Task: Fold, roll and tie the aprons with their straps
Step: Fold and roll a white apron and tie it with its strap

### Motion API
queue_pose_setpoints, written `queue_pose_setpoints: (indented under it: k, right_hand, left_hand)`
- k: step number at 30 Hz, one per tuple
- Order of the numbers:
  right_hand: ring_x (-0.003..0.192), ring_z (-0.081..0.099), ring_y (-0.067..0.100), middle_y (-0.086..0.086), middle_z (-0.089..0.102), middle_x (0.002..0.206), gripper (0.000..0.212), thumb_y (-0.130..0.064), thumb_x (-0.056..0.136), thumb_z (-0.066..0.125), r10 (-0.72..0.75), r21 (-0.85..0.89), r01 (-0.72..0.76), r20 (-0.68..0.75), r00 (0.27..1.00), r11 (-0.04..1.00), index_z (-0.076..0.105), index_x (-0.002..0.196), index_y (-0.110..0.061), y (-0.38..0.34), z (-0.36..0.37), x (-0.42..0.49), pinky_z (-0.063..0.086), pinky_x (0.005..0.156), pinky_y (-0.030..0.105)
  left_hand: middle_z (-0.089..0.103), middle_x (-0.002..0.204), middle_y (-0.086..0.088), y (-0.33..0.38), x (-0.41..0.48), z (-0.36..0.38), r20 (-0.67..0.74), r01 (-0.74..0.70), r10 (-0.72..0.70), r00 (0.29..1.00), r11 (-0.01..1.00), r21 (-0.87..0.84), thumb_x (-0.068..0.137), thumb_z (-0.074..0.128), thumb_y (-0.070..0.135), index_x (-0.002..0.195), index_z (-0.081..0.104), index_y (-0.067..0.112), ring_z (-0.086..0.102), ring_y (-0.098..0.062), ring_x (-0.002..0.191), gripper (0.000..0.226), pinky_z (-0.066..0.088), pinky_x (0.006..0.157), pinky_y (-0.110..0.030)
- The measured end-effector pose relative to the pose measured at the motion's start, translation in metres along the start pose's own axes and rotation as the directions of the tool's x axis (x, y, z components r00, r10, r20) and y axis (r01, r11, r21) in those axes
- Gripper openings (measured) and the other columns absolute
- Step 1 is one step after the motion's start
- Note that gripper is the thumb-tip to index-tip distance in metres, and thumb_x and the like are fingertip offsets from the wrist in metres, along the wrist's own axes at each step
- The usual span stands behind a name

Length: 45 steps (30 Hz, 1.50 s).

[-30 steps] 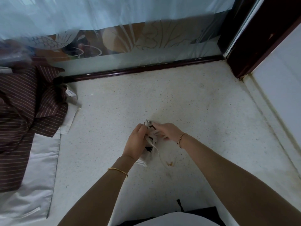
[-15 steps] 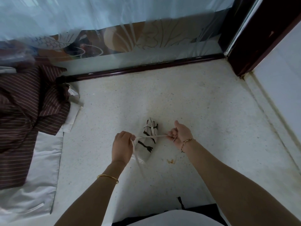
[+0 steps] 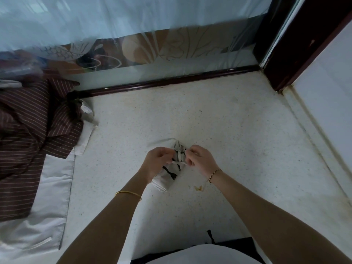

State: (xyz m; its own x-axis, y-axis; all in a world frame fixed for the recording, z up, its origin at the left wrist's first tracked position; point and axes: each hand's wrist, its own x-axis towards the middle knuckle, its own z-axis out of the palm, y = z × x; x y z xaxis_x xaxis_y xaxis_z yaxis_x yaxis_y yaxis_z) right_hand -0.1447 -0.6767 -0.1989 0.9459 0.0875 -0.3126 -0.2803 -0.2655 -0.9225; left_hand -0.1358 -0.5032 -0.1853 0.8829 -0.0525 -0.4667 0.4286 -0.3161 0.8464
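A small rolled white apron (image 3: 170,176) with black markings lies on the speckled floor in the middle of the view. A thin white strap (image 3: 178,163) crosses the roll between my hands, and a loose loop of strap arcs out to the upper left. My left hand (image 3: 156,160) pinches one end of the strap at the roll's left side. My right hand (image 3: 200,159) pinches the other end at the roll's right side. Both hands sit close against the roll, fingers curled.
A heap of brown striped cloth (image 3: 28,134) lies on white fabric (image 3: 47,202) at the left. A frosted glass panel with a dark frame (image 3: 167,80) closes the back. A dark door post (image 3: 297,46) and a white wall stand at the right.
My hands had pulled apart with the strap taut across the roll; now they have come back together over the roll, and a slack loop of strap lies out to the upper left.
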Motion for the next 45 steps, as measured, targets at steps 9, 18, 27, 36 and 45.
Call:
queue_pose_setpoints:
  k: [9,18,27,36,45]
  right_hand:
    - [0.085,0.065,0.017,-0.002,0.069,0.083,0.028,-0.021,0.096,0.048,-0.044,0.014,0.043,0.091,0.995,0.999,0.071,0.085,-0.008,-0.047,0.011,0.017,0.052,0.079,0.025]
    - [0.093,0.062,0.028,0.014,0.065,0.1,0.018,-0.007,0.091,0.05,-0.037,-0.538,0.218,0.327,0.944,0.814,0.064,0.1,-0.002,-0.041,0.008,0.012,0.05,0.085,0.036]
    - [0.083,0.06,0.025,0.008,0.062,0.094,0.02,-0.026,0.096,0.05,-0.259,-0.883,0.337,0.259,0.93,0.328,0.061,0.1,-0.01,-0.035,0.004,0.009,0.037,0.063,0.03]
    - [0.073,0.056,0.02,0.005,0.062,0.079,0.024,-0.024,0.094,0.048,-0.172,-0.693,0.265,0.202,0.964,0.67,0.064,0.085,-0.007,-0.027,0.001,-0.002,0.044,0.06,0.027]
    - [0.095,0.063,0.02,0.008,0.069,0.1,0.019,-0.013,0.087,0.062,-0.031,-0.419,0.099,0.167,0.986,0.902,0.066,0.104,-0.008,-0.013,0.018,0.004,0.048,0.084,0.027]
  left_hand:
    - [0.069,0.082,-0.002,0.003,0.006,0.005,0.102,-0.139,0.108,0.989,0.919,0.369,0.09,0.062,0.027,0.088,0.07,0.008,0.061,-0.01,0.07,0.021,0.047,0.069,-0.018]
    - [0.068,0.075,-0.006,0.002,0.0,0.006,0.063,-0.112,0.103,0.993,0.983,0.149,0.092,0.056,0.007,0.074,0.053,0.006,0.063,-0.009,0.063,0.019,0.05,0.066,-0.019]
    - [0.071,0.09,-0.019,0.006,0.004,0.002,0.111,0.063,-0.052,0.992,0.993,-0.096,0.092,0.056,0.005,0.075,0.053,0.005,0.067,-0.025,0.087,0.018,0.052,0.076,-0.029]
    - [0.05,0.071,-0.007,0.0,0.007,0.001,0.14,0.099,-0.097,0.985,0.995,-0.009,0.078,0.069,-0.001,0.072,0.044,0.011,0.051,-0.021,0.073,0.029,0.043,0.074,-0.034]
    - [0.054,0.079,0.0,0.007,0.001,0.011,0.062,-0.167,0.155,0.986,0.937,0.306,0.077,0.066,0.001,0.075,0.049,0.015,0.049,-0.013,0.074,0.022,0.042,0.067,-0.023]
